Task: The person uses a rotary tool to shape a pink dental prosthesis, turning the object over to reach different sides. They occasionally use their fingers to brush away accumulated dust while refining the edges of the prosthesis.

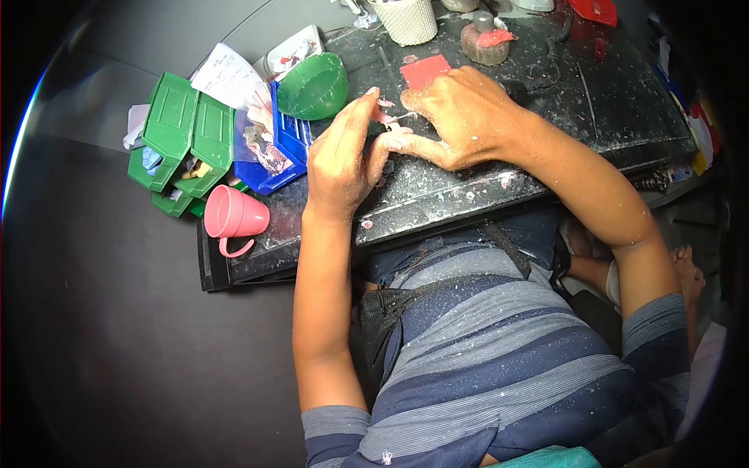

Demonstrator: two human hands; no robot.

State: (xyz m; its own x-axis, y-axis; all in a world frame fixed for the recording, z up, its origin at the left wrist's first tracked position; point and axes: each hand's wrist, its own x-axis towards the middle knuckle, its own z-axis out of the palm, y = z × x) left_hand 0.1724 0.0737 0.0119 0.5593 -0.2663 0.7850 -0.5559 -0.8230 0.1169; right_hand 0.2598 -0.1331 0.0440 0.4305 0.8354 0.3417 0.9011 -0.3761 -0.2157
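Note:
My left hand (343, 160) is raised over the front of the dusty black worktop, its fingers bent around a small pink piece (385, 117) that shows only partly. Opposite it, my right hand (464, 121) is closed, with the thumb reaching to the same pink piece. A thin pale sliver (405, 116) pokes out by the right fingertips; I cannot tell what it belongs to. Just beyond the right knuckles lies a flat red square sheet (425, 71). White dust and crumbs speckle both hands and the worktop (437, 195).
To the left stand a green bowl (314, 86), a blue bin (269, 178) with bagged bits, green bins (172, 117) and a pink cup (234, 213) at the edge. Farther back are a white woven basket (406, 22) and a round brownish block (484, 47) with red material on it.

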